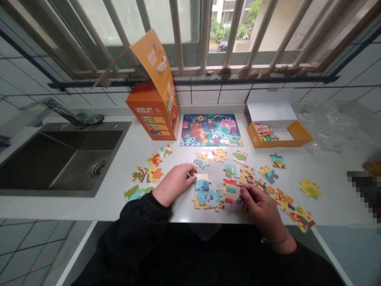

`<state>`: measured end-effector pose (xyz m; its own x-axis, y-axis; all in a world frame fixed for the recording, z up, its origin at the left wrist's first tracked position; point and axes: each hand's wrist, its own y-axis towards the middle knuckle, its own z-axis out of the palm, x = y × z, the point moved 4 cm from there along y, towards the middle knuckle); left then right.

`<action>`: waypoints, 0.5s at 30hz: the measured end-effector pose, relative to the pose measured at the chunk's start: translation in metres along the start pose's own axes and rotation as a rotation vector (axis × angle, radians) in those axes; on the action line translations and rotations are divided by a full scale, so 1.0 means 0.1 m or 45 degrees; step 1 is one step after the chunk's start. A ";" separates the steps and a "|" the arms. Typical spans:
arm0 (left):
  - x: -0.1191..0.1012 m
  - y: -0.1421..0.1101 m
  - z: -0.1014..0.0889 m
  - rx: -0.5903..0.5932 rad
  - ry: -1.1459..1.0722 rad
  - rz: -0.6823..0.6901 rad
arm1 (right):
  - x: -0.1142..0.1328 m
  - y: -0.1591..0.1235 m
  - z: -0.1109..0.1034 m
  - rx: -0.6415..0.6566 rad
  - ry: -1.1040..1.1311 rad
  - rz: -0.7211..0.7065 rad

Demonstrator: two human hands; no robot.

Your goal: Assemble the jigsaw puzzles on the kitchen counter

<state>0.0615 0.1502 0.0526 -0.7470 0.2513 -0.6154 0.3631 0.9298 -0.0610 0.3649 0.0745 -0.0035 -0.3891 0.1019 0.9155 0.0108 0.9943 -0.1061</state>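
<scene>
My left hand [178,179] is curled, thumb and fingertips at the left edge of a blue elephant puzzle piece [203,183]. That piece lies at the top of a small joined group of blue elephant pieces [208,198]. My right hand [257,200] pinches a cream puzzle piece [232,190] with a teal patch, tilted just right of the group. Beneath it, a red and blue piece [233,202] is partly covered. Just above are a red-edged piece [229,182] and a green and blue piece [231,171].
Loose puzzle pieces [154,174] lie left, others [279,196] right. A finished forest picture [212,130] lies behind, between an orange puzzle box [154,115] and an open yellow box [279,137] with pieces. Clear plastic [330,123] sits at right, a sink [113,159] at left.
</scene>
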 end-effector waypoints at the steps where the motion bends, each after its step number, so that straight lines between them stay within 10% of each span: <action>1: -0.02 -0.02 0.00 0.001 0.008 0.029 | 0.00 0.00 0.00 -0.001 -0.004 -0.002; 15: -0.08 -0.18 0.15 0.066 0.106 0.341 | 0.35 -0.17 0.21 0.203 -0.182 -0.451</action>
<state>0.0689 0.1279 0.0471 -0.6627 0.5096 -0.5488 0.5802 0.8127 0.0540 0.3320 0.0608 0.0223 -0.4673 -0.2626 0.8442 -0.2852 0.9486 0.1372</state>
